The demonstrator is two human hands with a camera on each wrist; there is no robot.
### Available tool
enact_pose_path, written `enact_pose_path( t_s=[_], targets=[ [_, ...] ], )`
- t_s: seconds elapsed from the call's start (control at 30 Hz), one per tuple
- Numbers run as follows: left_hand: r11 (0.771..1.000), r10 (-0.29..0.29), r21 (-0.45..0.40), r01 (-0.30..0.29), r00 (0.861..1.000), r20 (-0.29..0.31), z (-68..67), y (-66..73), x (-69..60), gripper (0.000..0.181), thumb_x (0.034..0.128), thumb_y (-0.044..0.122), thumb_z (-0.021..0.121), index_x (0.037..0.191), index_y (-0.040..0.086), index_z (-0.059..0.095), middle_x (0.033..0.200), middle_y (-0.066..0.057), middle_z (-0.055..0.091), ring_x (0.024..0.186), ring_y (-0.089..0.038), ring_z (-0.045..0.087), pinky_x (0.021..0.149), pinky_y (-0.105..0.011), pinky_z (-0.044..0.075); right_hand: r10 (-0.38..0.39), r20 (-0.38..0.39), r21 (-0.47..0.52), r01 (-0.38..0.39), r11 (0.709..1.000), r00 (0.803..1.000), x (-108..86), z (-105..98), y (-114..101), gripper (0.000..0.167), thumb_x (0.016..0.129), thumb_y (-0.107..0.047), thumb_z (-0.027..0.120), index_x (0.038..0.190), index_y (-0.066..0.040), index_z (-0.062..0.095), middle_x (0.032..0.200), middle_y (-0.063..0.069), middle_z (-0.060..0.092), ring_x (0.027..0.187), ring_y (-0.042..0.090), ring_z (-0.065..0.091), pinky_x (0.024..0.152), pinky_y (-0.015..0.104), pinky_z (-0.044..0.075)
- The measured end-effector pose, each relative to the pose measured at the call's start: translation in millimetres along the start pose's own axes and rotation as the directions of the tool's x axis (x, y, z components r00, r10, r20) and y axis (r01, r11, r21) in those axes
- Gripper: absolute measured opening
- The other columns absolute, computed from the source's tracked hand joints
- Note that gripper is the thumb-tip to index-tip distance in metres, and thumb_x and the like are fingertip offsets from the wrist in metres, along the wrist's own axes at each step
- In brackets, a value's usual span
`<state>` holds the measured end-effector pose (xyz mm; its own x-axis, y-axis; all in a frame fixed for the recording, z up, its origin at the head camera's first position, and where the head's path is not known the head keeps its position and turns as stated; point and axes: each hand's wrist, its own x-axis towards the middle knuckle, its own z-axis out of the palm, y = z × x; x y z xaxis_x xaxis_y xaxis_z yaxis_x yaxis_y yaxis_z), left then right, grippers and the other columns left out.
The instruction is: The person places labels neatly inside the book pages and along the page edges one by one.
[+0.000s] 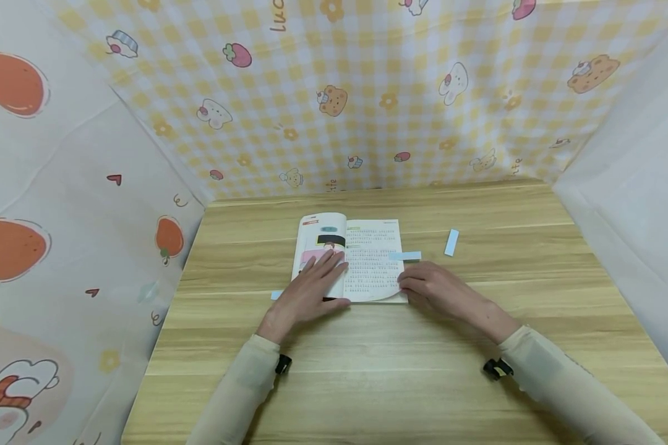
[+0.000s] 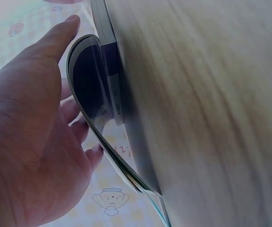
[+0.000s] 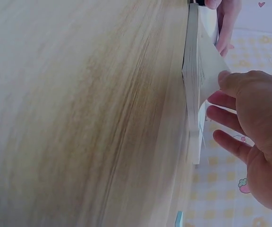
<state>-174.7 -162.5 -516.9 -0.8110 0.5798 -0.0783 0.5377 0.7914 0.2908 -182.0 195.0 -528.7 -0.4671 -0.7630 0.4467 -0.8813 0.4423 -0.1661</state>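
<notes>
An open book (image 1: 375,266) lies on the wooden table, a picture on its left page and printed text on its right. My left hand (image 1: 312,290) rests on the left page with fingers extended. In the left wrist view, that side of the book (image 2: 86,80) bows up beside the palm. My right hand (image 1: 431,287) pinches the lower right corner of the right page (image 3: 211,61) between thumb and fingers, and that corner is lifted. A light blue strip (image 1: 405,256) sticks out over the right page's edge. Another blue strip (image 1: 276,295) shows at the book's left, by my left wrist.
A separate blue strip (image 1: 451,242) lies on the table (image 1: 367,383) to the right of the book. Patterned cloth (image 1: 367,111) hangs behind the table's back edge, with white cloth (image 1: 89,216) along the left side and more on the right.
</notes>
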Motion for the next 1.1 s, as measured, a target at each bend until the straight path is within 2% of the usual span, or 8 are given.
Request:
enact_pose_path(
  t_s=[0.37,0.5,0.8,0.93,1.1],
  targets=[
    [1.000,0.002,-0.001,-0.002,1.000,-0.005,0.5,-0.2,0.9,0.090,0.1090,0.064,0.067,0.179,0.015,0.036,0.192,-0.003,0.021,0.181,-0.026,0.013,0.149,-0.053,0.014,0.035,-0.062,0.026,-0.033,0.999,0.997,1.6,1.4,-0.7,0.019,0.089,0.002,0.092,0.105,-0.004,0.083,0.108,0.009,0.085,0.105,0.027,0.082,0.093,0.049,0.070],
    [1.000,0.000,-0.005,0.000,1.000,-0.009,0.2,-0.1,0.6,0.090,0.1092,0.063,0.067,0.178,0.015,0.036,0.192,-0.003,0.021,0.181,-0.026,0.013,0.149,-0.053,0.015,0.040,-0.096,0.006,-0.040,0.999,0.995,2.5,3.3,-0.8,0.022,0.087,-0.001,0.094,0.105,-0.002,0.082,0.106,0.009,0.084,0.102,0.027,0.081,0.091,0.049,0.070],
    [1.000,0.001,-0.019,-0.001,1.000,-0.004,0.5,-1.2,0.1,0.092,0.1090,0.064,0.066,0.179,0.016,0.033,0.192,-0.003,0.018,0.181,-0.025,0.011,0.149,-0.053,0.013,0.178,-0.157,-0.054,-0.188,0.981,0.971,2.8,4.0,-4.9,0.028,0.086,-0.017,0.098,0.104,-0.003,0.083,0.097,0.010,0.081,0.093,0.029,0.080,0.084,0.048,0.069],
    [1.000,-0.001,-0.024,0.001,1.000,0.000,-0.1,-1.6,-0.3,0.096,0.1089,0.066,0.065,0.181,0.016,0.027,0.193,-0.002,0.016,0.181,-0.024,0.009,0.149,-0.052,0.012,0.220,-0.167,-0.024,-0.227,0.974,0.961,2.4,6.0,-5.9,0.027,0.086,-0.016,0.098,0.103,-0.003,0.081,0.097,0.011,0.082,0.092,0.028,0.080,0.082,0.047,0.070],
    [0.999,-0.010,-0.048,0.010,1.000,-0.008,-2.0,-2.5,-1.9,0.100,0.1088,0.066,0.065,0.182,0.015,0.020,0.193,-0.001,0.014,0.181,-0.024,0.008,0.149,-0.052,0.010,0.262,-0.150,0.039,-0.259,0.965,0.953,2.8,6.1,-7.8,0.030,0.088,-0.016,0.097,0.110,-0.002,0.081,0.106,0.014,0.084,0.099,0.032,0.083,0.087,0.050,0.071]
  ],
)
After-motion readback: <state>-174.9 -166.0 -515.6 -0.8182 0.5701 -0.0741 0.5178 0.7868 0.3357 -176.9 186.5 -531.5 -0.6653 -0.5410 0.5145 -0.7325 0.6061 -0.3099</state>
